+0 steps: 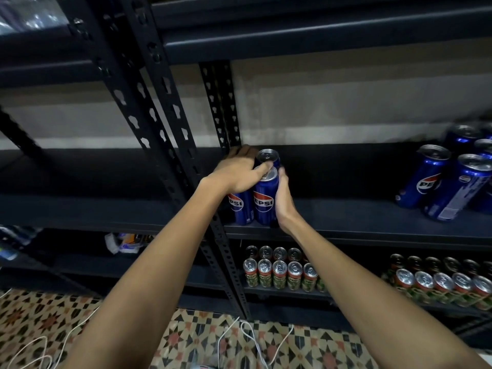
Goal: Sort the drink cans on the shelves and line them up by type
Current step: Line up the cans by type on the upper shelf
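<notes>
Three tall blue Pepsi cans stand close together at the left end of the middle shelf (346, 225): a front left can (241, 209), a front right can (265, 202) and a rear can (267, 156). My left hand (239, 170) lies over the tops of the left cans, fingers curled round them. My right hand (283, 198) grips the right side of the front right can. More blue Pepsi cans (447, 177) stand in a cluster at the shelf's right end.
On the lower shelf stand two groups of green-and-red cans, one at the left (279, 272) and one at the right (439, 283). A perforated black upright (170, 145) rises just left of my hands. White cables (247, 334) lie on the patterned tile floor.
</notes>
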